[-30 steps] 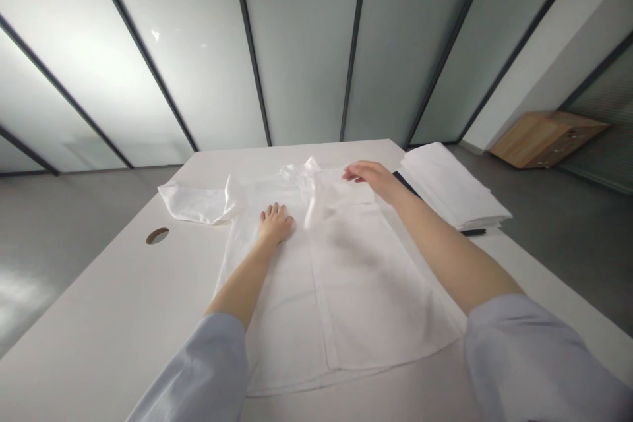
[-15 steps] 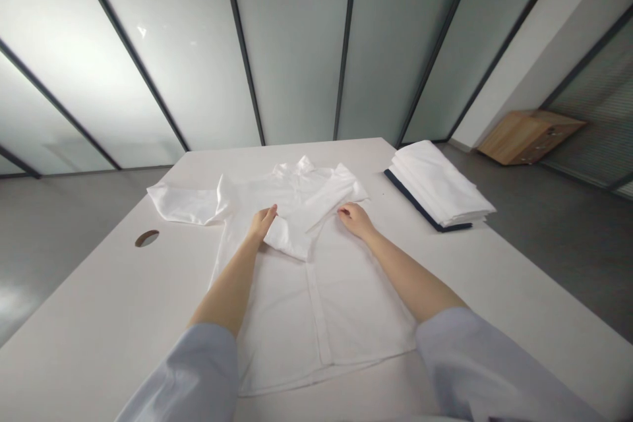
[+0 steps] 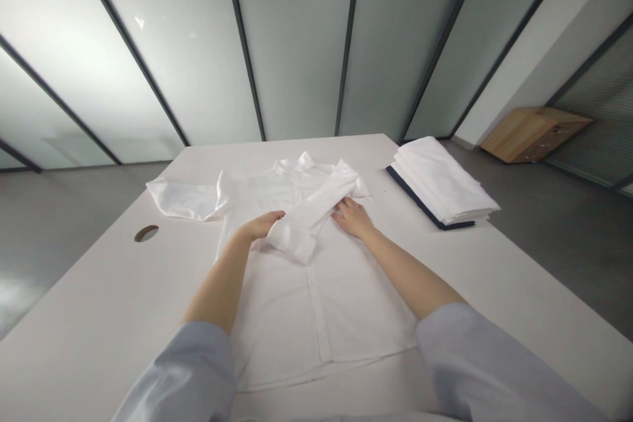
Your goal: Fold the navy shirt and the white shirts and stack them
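Observation:
A white long-sleeved shirt (image 3: 281, 316) lies spread on the table, its collar at the far end and hem toward me. One sleeve (image 3: 306, 214) is folded across the chest; the other stretches out to the left. My left hand (image 3: 264, 224) is closed on the edge of the folded sleeve near its cuff, with the fingertips partly hidden by cloth. My right hand (image 3: 353, 218) rests at the right side of the shirt, fingers apart, the tips against the upper part of the folded sleeve.
A stack of folded white cloth (image 3: 442, 181) lies on a dark folded piece (image 3: 420, 201) at the table's right edge. An oval hole (image 3: 146, 233) cuts through the white table (image 3: 99, 316) on the left. A wooden cabinet (image 3: 529, 135) stands on the floor beyond.
The folded sleeve lies straighter and wider across the chest. My left hand has turned and lowered slightly; the right hand's curled fingers have spread onto the cloth.

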`<state>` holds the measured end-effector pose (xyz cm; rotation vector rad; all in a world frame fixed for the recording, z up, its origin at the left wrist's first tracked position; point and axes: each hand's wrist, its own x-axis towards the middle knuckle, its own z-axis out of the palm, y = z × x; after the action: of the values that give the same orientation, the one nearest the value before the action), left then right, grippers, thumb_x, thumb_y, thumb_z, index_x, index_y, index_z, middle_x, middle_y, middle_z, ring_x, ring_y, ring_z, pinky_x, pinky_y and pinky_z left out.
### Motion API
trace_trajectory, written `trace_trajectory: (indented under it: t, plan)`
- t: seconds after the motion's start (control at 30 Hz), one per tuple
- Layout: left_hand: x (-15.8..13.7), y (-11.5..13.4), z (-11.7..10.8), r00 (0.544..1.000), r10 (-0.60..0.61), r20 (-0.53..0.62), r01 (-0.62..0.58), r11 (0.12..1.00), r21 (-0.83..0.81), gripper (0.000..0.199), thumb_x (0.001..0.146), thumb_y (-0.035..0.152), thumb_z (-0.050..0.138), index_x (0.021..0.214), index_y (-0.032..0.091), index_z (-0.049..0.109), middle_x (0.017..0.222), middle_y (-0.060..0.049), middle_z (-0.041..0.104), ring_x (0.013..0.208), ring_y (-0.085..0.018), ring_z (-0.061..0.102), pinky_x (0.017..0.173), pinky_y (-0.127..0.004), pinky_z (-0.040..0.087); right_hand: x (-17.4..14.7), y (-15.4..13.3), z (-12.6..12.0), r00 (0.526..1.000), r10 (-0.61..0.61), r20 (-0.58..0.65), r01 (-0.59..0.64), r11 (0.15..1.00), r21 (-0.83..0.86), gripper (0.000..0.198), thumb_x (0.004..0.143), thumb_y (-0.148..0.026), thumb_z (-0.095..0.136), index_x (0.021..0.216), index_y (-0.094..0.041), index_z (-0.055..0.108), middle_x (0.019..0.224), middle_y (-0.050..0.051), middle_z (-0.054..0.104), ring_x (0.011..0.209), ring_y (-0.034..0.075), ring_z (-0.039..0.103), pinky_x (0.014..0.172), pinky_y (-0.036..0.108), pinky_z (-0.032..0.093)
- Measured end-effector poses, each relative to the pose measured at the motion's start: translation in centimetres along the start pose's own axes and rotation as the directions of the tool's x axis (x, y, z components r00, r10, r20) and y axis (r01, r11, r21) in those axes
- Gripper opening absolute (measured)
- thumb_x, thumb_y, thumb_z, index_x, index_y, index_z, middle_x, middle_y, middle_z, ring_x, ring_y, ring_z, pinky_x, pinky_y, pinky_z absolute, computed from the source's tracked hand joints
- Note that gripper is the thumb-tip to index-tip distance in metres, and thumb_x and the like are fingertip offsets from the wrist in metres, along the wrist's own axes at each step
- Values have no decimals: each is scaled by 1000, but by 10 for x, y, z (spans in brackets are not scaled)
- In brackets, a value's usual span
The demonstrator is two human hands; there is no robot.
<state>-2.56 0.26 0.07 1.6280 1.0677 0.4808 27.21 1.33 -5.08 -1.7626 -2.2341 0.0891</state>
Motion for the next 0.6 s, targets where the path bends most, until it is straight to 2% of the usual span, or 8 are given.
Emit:
trace_trajectory:
  t: [0.07,0.1,0.17,0.27,0.33,0.4,0.47,0.6]
  plan:
    - [-5,5,1,997,17,82,-10,996,-89,45,57,26,74,101,20,70,104,-7,72,96,-25,64,79,-31,51,2,2,3,1000,12,-17,-12,1000,21,45,91,-39,49,131,-20,51,143,15,45,133,28,39,107,43,33]
    - [-6,5,2,997,17,80,-5,988,-152,50,58,27,74,107,20,69,107,-8,71,96,-25,65,80,-31,51,3,4,4,999,28,-37,-26,999,37,48,90,-39,50,133,-19,49,144,16,44,134,29,38,107,43,33]
    - [-5,5,2,1000,13,-12,-16,956,-294,63,59,29,74,120,19,63,108,-9,70,92,-24,66,77,-32,52,5,9,8,992,80,-96,-72,994,80,53,88,-36,52,137,-16,45,146,18,42,135,29,37,108,43,32]
    - [-3,1,1,977,41,-207,-132,883,-450,78,60,34,71,134,20,52,110,-8,69,91,-24,67,78,-34,53,8,18,13,965,170,-202,-139,977,159,53,87,-29,49,136,-12,45,144,19,43,135,28,37,110,42,31]
    - [-3,-2,-2,972,60,-228,-164,865,-475,81,59,34,72,137,21,50,112,-7,69,95,-25,67,82,-35,52,10,22,15,948,197,-252,-146,968,206,50,86,-27,47,134,-12,48,141,18,46,133,26,40,110,41,32]
    - [-4,-5,-5,984,10,-175,-89,888,-451,80,58,32,74,134,20,54,108,-7,69,94,-24,66,82,-34,52,11,23,15,942,196,-272,-134,964,231,47,85,-25,47,131,-15,51,137,17,50,130,25,43,108,40,34]
    - [-5,-9,-11,985,-108,-138,50,928,-368,74,56,31,76,127,17,59,94,-7,71,83,-21,66,75,-32,52,11,22,15,945,183,-270,-119,965,235,45,84,-24,47,127,-16,53,133,15,53,127,24,46,107,38,35]
    - [-7,-10,-27,930,-323,-176,313,946,-82,53,49,31,83,99,18,70,67,-2,66,63,-17,61,58,-25,47,10,18,12,951,182,-249,-123,965,232,41,83,-23,48,123,-16,56,128,15,57,122,25,49,105,37,37]
